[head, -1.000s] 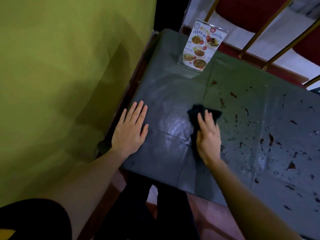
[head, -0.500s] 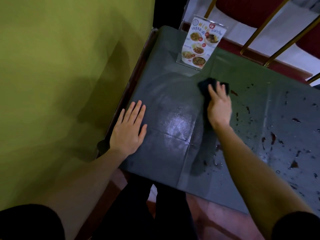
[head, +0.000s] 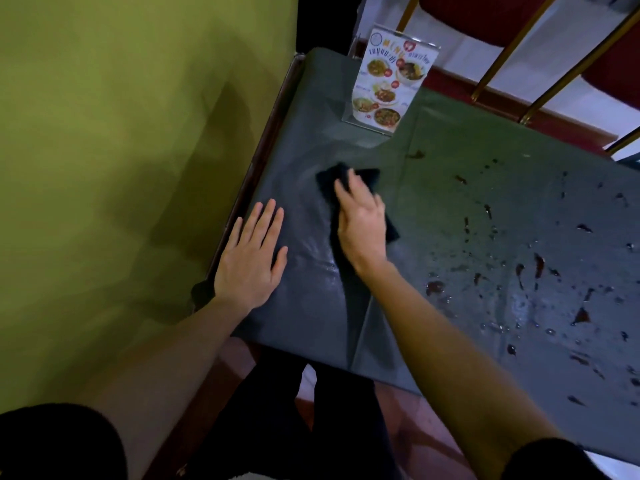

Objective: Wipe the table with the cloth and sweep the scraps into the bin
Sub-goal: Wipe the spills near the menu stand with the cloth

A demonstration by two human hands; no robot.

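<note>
Nearest you, your left hand (head: 250,258) lies flat with fingers straight on the dark grey-green vinyl-covered table (head: 311,317), close to its wall-side edge; it holds nothing, only rests there as a brace. Just beyond and to the right, your right hand (head: 362,220) presses down on the dark folded cloth (head: 367,178), fingers laid over it rather than closed round it. The cloth shows past the fingertips and on both sides of the hand.

Step in hand, by my reading: wiping the left portion of the table. That patch looks wet and free of spots.

Right of the cloth lie the dark reddish-brown scraps and droplets (head: 538,268), scattered well across the right half, none touched by the cloth at present. No bin is in view, so I cannot tell where the sweep must end.

Next move likely calls for carrying the cloth rightward into the spatter, keeping flat pressure so scraps gather instead of smearing.

Edges: the near table edge is just under your wrists; the olive-green painted wall (head: 138,168) runs close along the left edge, leaving little room there. Farther back stands the clear upright acrylic menu card (head: 391,81), near the far edge; mind it on long strokes. Open room lies to the right.
</note>
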